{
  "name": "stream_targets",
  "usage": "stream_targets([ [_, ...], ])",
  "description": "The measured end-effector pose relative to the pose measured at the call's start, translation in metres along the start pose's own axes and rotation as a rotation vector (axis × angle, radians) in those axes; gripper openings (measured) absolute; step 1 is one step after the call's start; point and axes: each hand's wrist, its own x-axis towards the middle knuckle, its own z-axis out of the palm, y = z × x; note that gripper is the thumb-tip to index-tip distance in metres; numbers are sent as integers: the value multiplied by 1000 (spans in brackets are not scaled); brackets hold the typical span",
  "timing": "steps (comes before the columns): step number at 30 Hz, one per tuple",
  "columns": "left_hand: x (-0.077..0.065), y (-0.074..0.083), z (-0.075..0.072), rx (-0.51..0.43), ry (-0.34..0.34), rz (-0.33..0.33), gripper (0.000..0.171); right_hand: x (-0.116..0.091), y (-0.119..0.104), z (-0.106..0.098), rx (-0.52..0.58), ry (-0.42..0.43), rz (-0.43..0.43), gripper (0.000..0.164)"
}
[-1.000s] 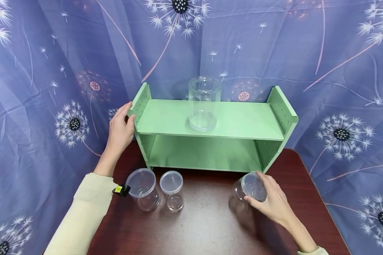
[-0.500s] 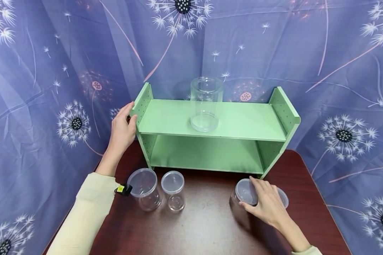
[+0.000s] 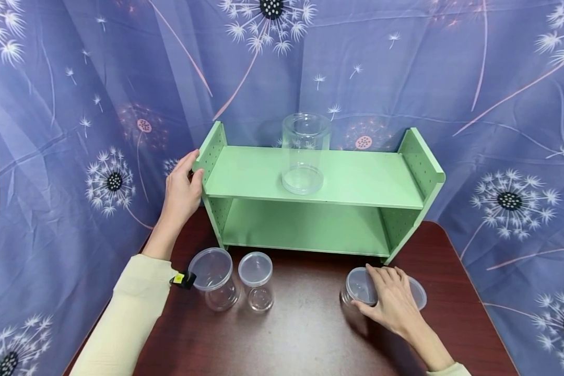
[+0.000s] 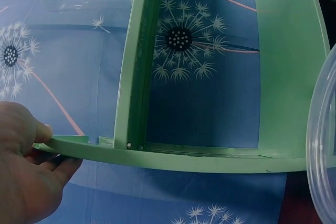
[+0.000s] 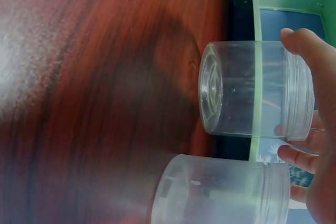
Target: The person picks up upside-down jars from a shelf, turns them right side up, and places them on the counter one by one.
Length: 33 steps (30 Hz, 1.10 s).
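With thumb and fingers on either side of its upright end panel, my left hand (image 3: 183,196) grips the green two-tier shelf (image 3: 305,224). The left wrist view also shows that hand (image 4: 26,166) pinching the panel's edge. My right hand (image 3: 392,303) holds a clear lidded jar (image 3: 361,286) around its lid. This jar (image 5: 241,87) stands upright on the table in the right wrist view, thumb on one side of the lid and fingertips on the other. Close beside it is a second clear jar (image 5: 220,195), its lid (image 3: 418,293) partly hidden behind the right hand.
A tall clear jar (image 3: 303,156) stands on the upper shelf board. Two more lidded jars, a wider one (image 3: 213,277) and a narrower one (image 3: 256,277), stand on the dark red table (image 3: 301,324) near the left forearm. A patterned blue curtain (image 3: 366,62) hangs behind.
The right hand has set its jar down slightly nearer the front; the second jar's lid shows beside it. The left hand keeps its place on the panel. The view has shifted slightly.
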Motion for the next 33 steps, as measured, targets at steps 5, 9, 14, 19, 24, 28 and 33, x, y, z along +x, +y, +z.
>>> stream_targets([
  [5,0,1,0,1,-4,-11,48,-1,1,4,-17,-5,-12,97],
  [9,0,1,0,-4,-2,-13,48,-3,1,7,-31,-15,-13,98],
  [14,0,1,0,-11,1,-11,47,-7,1,10,-39,-22,-10,97],
  [19,0,0,0,-10,5,-13,48,-8,1,12,-40,-21,-5,97],
  [24,1,-2,1,-11,8,-1,47,-7,0,12,-43,-28,0,98],
  [28,0,-2,0,-14,5,0,47,-8,0,10,-28,-31,10,102],
  [33,0,-2,0,-5,3,4,48,-4,-1,2,21,-42,40,101],
])
